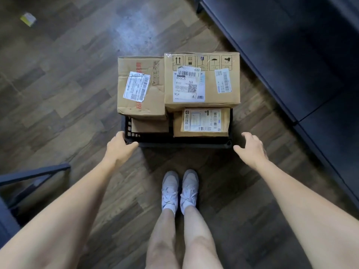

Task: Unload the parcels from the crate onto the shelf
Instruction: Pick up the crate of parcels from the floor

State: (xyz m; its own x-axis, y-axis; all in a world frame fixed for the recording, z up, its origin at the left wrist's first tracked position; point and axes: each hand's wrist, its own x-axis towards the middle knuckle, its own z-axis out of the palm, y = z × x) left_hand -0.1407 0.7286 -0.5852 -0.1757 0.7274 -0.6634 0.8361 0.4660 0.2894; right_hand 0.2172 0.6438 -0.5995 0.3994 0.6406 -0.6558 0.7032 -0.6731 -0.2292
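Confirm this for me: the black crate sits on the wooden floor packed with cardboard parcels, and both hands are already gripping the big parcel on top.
Not quite. The head view shows neither hand on a parcel: the left hand touches the near left corner of the black crate, and the right hand hovers open beside its right corner. The crate does sit on the wooden floor, packed with cardboard parcels.

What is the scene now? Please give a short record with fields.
crate: black, on the floor, holding cardboard parcels
top parcels: two, left one and right one
lower parcels: two visible
left hand: touches the crate's near left corner
right hand: open, beside the near right corner, contact unclear
shelf: dark, at right
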